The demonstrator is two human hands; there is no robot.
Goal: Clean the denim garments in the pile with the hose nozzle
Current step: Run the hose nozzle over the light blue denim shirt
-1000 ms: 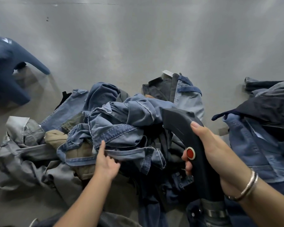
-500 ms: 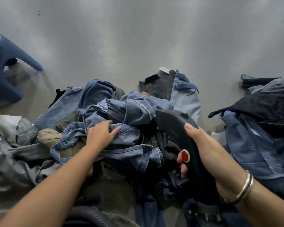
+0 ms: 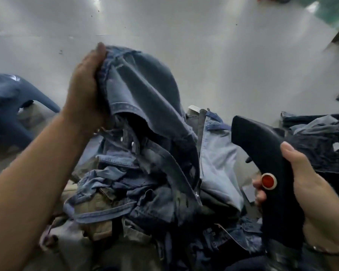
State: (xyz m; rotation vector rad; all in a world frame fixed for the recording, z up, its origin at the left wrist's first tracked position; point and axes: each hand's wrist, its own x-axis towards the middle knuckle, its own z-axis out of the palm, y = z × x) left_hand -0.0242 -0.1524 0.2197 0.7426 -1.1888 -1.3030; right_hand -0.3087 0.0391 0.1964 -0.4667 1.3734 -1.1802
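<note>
The denim garment was gripped by the left hand at 11 o'clock above the pile, fingers clamped on it, and probably needed pulling taut before the hose nozzle, clutched in the right hand at 4 o'clock, was swept over it.

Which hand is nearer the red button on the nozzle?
Right. The right hand grips the hose nozzle, fingers beside its red button. The left hand is far off, holding up a denim garment.
</note>
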